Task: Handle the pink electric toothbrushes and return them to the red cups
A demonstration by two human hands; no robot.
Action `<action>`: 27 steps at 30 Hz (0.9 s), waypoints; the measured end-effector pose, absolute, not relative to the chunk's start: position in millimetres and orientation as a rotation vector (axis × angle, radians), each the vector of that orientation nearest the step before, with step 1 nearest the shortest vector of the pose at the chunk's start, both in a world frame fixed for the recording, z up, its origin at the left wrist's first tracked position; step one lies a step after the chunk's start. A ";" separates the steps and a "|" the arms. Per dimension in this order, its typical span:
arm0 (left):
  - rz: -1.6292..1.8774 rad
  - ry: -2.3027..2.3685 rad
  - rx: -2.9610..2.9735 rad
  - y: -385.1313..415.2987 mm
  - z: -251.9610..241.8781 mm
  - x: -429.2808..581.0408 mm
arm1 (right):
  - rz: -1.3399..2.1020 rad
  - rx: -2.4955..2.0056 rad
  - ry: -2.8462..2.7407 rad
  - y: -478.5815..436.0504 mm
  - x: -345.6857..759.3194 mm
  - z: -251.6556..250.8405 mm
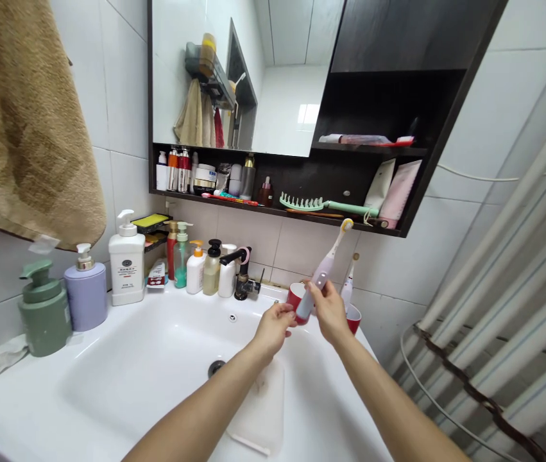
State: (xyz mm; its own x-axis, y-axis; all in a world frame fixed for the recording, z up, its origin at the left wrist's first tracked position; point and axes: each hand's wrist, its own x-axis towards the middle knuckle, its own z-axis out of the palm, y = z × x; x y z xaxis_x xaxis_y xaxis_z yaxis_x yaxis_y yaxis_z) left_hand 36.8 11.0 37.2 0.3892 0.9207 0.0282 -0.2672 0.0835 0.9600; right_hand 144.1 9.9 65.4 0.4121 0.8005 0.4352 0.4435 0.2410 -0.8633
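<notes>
Right hand [330,311] grips the electric toothbrush [322,273], tilted head-up, near the back right corner of the washbasin [157,340]; left hand [273,328] is by the handle's base, contact unclear. Seemingly a two-handed handling step, calling for steady right fingers next

"What's behind the basin [147,359]?"
"The faucet [242,282], with pump bottles [212,268] to its left."
"And right of it?"
"Two cups [354,319], one behind the toothbrush [322,271] in the right hand [329,308]. Above, a hairbrush [349,208] lies in the cabinet [398,38]."
</notes>
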 end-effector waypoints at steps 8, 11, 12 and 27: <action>1.149 0.878 1.450 72.3 41.9 81.9 | 0.189 -1.665 -1.213 87.6 188.6 56.1; 1.108 0.966 1.592 83.1 38.0 88.5 | 0.176 -1.799 -1.245 95.9 196.9 45.9; 1.089 0.988 1.635 85.3 36.7 90.1 | 0.177 -1.844 -1.256 97.8 199.2 43.3; 1.027 1.038 1.809 90.2 18.7 100.7 | 0.167 -2.072 -1.345 107.6 200.7 38.3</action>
State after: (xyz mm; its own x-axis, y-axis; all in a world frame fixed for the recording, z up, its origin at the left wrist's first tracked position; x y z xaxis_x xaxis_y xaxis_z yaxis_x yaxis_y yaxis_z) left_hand 100.7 90.2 18.7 0.3355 0.9074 0.2531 0.2632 -0.3482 0.8997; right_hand 200.7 107.6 38.3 0.4651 0.8536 0.2348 0.7705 -0.2597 -0.5821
